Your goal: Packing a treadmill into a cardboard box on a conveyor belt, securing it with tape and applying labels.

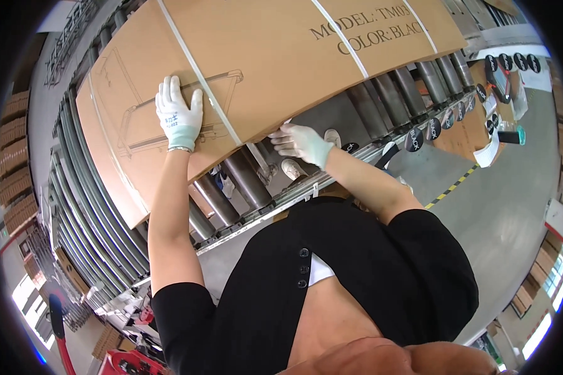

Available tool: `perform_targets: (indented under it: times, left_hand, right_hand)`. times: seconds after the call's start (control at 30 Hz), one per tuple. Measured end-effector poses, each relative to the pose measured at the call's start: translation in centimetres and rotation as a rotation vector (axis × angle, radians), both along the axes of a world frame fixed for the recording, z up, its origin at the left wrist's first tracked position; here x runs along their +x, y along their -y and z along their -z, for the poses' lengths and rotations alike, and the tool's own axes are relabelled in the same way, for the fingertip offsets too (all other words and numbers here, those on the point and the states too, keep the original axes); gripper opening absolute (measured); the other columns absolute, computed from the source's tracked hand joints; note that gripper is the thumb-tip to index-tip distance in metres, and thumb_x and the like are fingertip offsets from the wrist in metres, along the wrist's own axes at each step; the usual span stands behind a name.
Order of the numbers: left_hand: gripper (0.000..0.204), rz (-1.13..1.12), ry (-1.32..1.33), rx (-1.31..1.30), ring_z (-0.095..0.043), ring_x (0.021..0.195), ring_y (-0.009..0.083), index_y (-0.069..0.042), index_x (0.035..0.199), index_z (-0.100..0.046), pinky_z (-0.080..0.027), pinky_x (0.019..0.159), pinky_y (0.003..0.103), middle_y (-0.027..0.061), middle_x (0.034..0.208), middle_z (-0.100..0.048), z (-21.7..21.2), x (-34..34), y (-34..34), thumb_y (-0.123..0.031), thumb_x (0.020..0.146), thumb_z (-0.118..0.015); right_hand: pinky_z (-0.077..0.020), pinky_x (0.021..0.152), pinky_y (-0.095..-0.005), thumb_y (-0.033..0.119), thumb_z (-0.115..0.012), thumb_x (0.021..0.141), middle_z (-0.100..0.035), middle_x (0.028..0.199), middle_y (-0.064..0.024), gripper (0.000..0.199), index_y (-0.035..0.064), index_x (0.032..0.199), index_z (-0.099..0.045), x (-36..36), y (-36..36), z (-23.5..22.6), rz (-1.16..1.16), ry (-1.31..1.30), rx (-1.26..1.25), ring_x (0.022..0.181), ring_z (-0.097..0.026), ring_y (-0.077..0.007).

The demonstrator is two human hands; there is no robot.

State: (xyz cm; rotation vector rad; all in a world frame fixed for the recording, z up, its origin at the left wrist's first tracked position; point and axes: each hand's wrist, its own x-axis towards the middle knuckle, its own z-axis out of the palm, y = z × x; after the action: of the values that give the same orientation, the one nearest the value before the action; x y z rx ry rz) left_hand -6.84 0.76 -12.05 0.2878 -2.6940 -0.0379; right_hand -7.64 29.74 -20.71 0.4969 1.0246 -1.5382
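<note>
Stacks of flat brown cardboard stand far L, w/ a red bar w/ a blk grip nearer the person, low down. Next, a bank of long grey rollers runs up to the big brown carton, which lies flat across the conveyor in front of the person, printed side up, w/ a line drawing on its L part & several white straps round it.

Of the two white-gloved hands, the L hand is open & flat on the carton's top near the near edge, fingers together, thumb out just beside a strap; it grips nothing. The R hand is at the carton's near edge, approx. mid-length, fingers part bent; can't tell if it has hold of the edge. White shoes show below, betw. dark rollers.

Further R, round blk tags line the conveyor's side; a yellow/blk strip marks the grey floor. Far R, a red & grey hand tool lies nr. more tags.
</note>
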Motion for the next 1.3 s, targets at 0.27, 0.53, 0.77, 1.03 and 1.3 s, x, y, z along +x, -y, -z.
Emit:
perform_targets:
  times: [0.27, 0.53, 0.77, 1.03, 1.3]
  left_hand:
    - [0.05, 0.051, -0.015, -0.017, -0.044, 0.121, 0.0387, 0.0, 0.123, -0.05, -0.033, 0.104, 0.047, 0.0228, 0.129, -0.049, -0.5, 4.5, 6.7, -0.025, 0.083, -0.063]
    - [0.059, 0.025, 0.087, -0.01, -0.043, 0.121, 0.0389, 0.0, 0.128, -0.046, -0.027, 0.108, 0.049, 0.0225, 0.131, -0.047, -1.3, 8.7, 2.6, -0.029, 0.08, -0.063]
    - [0.061, -0.02, 0.141, -0.096, -0.04, 0.125, 0.0362, 0.001, 0.13, -0.045, -0.017, 0.106, 0.06, 0.0198, 0.137, -0.044, -1.1, 9.1, 0.4, -0.039, 0.084, -0.057]
    - [0.054, 0.004, 0.039, -0.151, -0.043, 0.12, 0.0391, 0.0, 0.128, -0.045, -0.03, 0.104, 0.049, 0.022, 0.132, -0.046, -0.9, 8.2, 1.6, -0.031, 0.085, -0.059]
    - [0.058, 0.016, 0.073, -0.148, -0.04, 0.124, 0.04, 0.001, 0.129, -0.045, -0.029, 0.105, 0.049, 0.0227, 0.134, -0.044, -0.2, 8.6, 2.1, -0.037, 0.086, -0.057]
  right_hand:
    - [-0.0511, 0.081, -0.0359, 0.032, -0.055, 0.091, -0.064, 0.103, -0.012, 0.036, 0.0038, 0.115, -0.055, -6.1, -8.3, -3.2, 0.081, -0.249, 0.075, 0.092, -0.062, -0.0234]
    - [-0.0504, 0.082, -0.0393, 0.053, -0.056, 0.087, -0.051, 0.123, -0.0091, 0.058, 0.0076, 0.123, -0.051, -15.4, -12.5, -7.1, 0.445, -0.656, 0.457, 0.101, -0.056, -0.0227]
    - [-0.0438, 0.092, -0.0494, 0.056, -0.056, 0.085, -0.048, 0.129, -0.0096, 0.07, 0.009, 0.136, -0.04, -14.1, -9.6, -7.1, 0.387, -0.648, 0.464, 0.118, -0.046, -0.0254]
    - [-0.0493, 0.082, -0.0411, 0.06, -0.059, 0.081, -0.05, 0.125, -0.0092, 0.071, 0.0116, 0.131, -0.046, -16.1, -11.7, -6.5, 0.173, -0.59, 0.431, 0.106, -0.053, -0.0261]
    - [-0.0518, 0.071, -0.039, 0.047, -0.063, 0.084, -0.062, 0.102, -0.0037, 0.055, 0.0086, 0.122, -0.054, -14.2, -10.3, -9.7, 0.219, -0.61, 0.448, 0.089, -0.059, -0.0216]
